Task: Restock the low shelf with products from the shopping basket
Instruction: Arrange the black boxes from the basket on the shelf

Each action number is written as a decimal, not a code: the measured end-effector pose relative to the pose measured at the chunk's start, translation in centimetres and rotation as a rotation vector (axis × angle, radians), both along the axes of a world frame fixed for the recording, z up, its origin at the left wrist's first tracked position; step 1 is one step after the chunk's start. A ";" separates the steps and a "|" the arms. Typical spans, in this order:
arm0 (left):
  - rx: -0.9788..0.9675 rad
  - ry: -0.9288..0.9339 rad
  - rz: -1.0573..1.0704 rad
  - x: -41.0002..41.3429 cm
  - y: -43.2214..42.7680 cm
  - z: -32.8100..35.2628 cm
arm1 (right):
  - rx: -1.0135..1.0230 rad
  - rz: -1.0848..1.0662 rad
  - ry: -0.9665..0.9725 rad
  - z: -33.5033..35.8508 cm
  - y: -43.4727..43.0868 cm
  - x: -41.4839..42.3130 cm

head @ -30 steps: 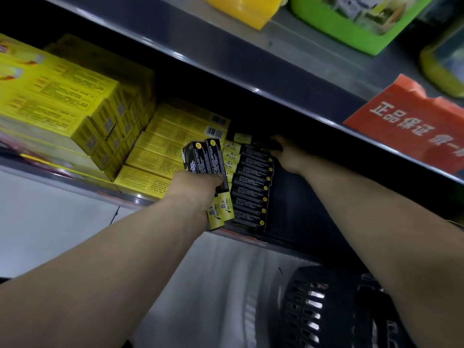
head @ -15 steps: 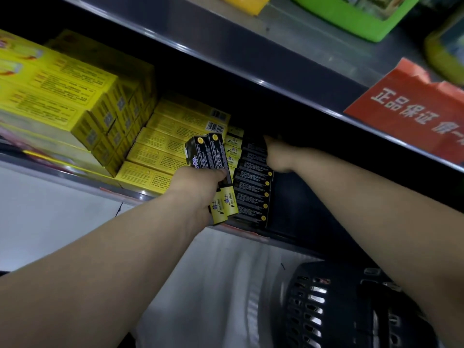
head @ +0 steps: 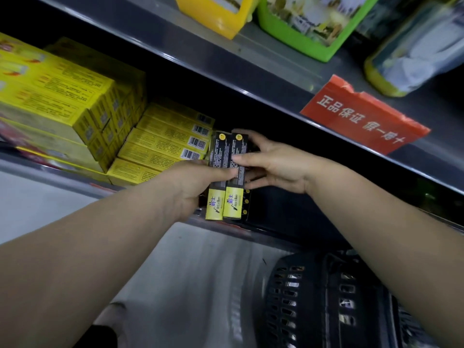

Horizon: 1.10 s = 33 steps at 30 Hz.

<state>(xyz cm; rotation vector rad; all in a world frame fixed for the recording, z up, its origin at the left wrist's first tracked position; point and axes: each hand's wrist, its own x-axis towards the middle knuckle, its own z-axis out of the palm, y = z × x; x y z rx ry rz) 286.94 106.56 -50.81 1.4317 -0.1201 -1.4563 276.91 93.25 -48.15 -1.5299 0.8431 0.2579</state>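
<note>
Two long black-and-yellow boxes (head: pixel 227 172) are held side by side in front of the low shelf (head: pixel 75 182). My left hand (head: pixel 190 182) grips them from the left, thumb across their fronts. My right hand (head: pixel 271 167) holds the right-hand box, thumb on its front and fingers behind it. Under my hands a few more black boxes (head: pixel 246 204) lie on the shelf, mostly hidden. The dark shopping basket (head: pixel 326 297) sits on the floor at the lower right; its inside is too dark to read.
Stacks of yellow boxes (head: pixel 165 144) fill the low shelf to the left, with taller yellow stacks (head: pixel 62 96) beyond. The upper shelf (head: pixel 251 61) carries yellow and green containers (head: pixel 308 26) and a red sign (head: pixel 364 116). Pale floor lies below.
My right hand has come out from the back of the shelf and taken hold of the boxes in my left hand. The boxes now stand more upright.
</note>
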 end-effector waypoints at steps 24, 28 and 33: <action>0.145 -0.334 0.206 3.1 0.8 -1.4 | -0.956 0.778 0.536 -7.5 0.9 -1.6; 0.141 -0.349 0.184 2.9 0.6 -1.7 | -0.936 0.773 0.530 -7.3 0.9 -1.5; 0.136 -0.403 0.145 2.5 0.7 -1.5 | -0.910 0.766 0.627 -6.8 1.1 -1.2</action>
